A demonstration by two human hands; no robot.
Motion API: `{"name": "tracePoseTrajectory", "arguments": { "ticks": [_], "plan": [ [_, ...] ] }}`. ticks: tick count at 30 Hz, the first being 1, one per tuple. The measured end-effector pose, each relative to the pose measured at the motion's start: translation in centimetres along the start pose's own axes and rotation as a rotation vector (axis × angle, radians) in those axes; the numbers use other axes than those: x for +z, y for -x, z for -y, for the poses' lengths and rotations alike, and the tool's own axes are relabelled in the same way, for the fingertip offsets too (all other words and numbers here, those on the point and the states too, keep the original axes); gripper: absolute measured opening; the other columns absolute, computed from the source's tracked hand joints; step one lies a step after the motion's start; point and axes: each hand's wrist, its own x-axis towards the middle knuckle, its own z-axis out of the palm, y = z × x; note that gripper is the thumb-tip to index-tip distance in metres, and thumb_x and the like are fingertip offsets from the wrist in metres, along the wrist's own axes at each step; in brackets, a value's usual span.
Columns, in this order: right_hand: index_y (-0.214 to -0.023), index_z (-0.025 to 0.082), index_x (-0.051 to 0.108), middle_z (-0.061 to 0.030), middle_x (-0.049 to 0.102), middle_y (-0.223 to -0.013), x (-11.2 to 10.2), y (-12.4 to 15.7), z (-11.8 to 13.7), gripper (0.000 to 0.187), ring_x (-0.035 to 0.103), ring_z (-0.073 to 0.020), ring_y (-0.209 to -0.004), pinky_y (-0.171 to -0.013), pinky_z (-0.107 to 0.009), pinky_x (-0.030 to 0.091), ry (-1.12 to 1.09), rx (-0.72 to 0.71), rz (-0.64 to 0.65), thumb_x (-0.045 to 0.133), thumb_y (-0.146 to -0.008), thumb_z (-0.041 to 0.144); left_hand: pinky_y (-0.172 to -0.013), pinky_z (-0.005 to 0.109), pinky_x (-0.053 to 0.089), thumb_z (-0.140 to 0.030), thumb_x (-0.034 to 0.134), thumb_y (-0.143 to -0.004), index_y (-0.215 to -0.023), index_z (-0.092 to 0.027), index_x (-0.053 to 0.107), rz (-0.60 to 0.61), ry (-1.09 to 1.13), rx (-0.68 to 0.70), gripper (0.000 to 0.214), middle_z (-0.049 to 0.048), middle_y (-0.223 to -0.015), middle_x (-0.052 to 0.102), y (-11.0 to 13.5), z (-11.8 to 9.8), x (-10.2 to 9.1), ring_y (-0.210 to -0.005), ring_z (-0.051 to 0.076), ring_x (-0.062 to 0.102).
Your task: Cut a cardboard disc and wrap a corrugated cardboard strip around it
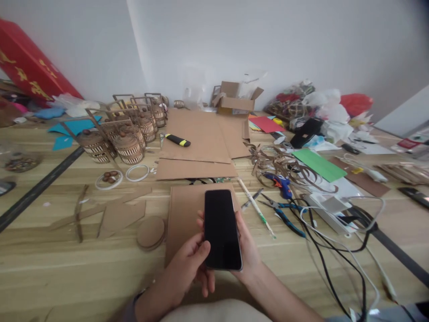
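A smartphone (222, 230) with a dark screen is held upright between my hands, over a brown cardboard sheet (182, 201). My right hand (248, 252) wraps it from behind and the right side, its fingertips showing past the left edge. My left hand (187, 266) grips the lower left edge, thumb at the screen's border and the other fingers partly hidden below. Left of the sheet lie stacked round cardboard discs (150, 232) and flat cut cardboard pieces (122, 217). A thin white stick (256, 206) with a green-stained end is on the right.
Small bamboo baskets (129, 147) with handles crowd the left rear. A yellow-black utility knife (178, 140) rests on large cardboard (197, 129). To the right are pliers (284, 214), a blue glue gun (284, 185), brown strips (268, 163), a power strip (330, 214) and tangled cables.
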Motion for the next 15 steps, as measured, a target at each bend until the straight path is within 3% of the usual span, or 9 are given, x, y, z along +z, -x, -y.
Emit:
{"name": "tracePoseTrajectory", "arguments": {
  "ticks": [4,7,10,15],
  "plan": [
    [-0.128,0.014,0.066,-0.0099,0.077,-0.11,-0.1,0.3,0.8,0.074,0.07,-0.021,-0.096,-0.093,-0.032,0.051,-0.031,-0.017,-0.016,0.06,-0.082,0.071,-0.04,0.019,0.042,-0.072,0.068,-0.076,-0.114,-0.013,0.059,0.034,0.021,0.006,0.071,-0.0011,-0.07,0.059,0.6,-0.6,0.0,-0.051,0.011,0.059],
    [-0.129,0.015,0.065,-0.0109,0.074,-0.117,-0.3,0.5,2.8,0.067,0.07,-0.0216,-0.099,-0.095,-0.034,0.051,-0.019,-0.098,-0.059,0.055,-0.088,0.067,-0.049,0.022,0.048,-0.073,0.069,-0.075,-0.112,-0.015,0.06,-0.036,-0.012,0.012,0.069,0.0064,-0.09,0.067,1.3,-0.8,-0.9,-0.062,0.013,0.062],
    [-0.132,0.021,0.062,-0.0092,0.068,-0.132,-0.6,0.2,6.1,0.056,0.068,-0.0213,-0.107,-0.097,-0.037,0.051,0.052,-0.232,-0.105,0.047,-0.094,0.06,-0.055,0.025,0.049,-0.076,0.068,-0.073,-0.113,-0.018,0.06,-0.136,-0.058,-0.005,0.071,0.0082,-0.097,0.07,1.8,-0.4,-2.2,-0.066,0.013,0.062],
    [-0.129,0.023,0.063,-0.0084,0.07,-0.126,-2.1,-1.9,12.9,0.054,0.068,-0.0225,-0.106,-0.094,-0.041,0.052,0.284,-0.399,-0.194,0.04,-0.096,0.059,-0.058,0.028,0.05,-0.078,0.07,-0.07,-0.11,-0.02,0.061,-0.16,-0.092,-0.025,0.071,0.0075,-0.096,0.071,2.1,0.9,-4.0,-0.068,0.016,0.063]
  ]
}}
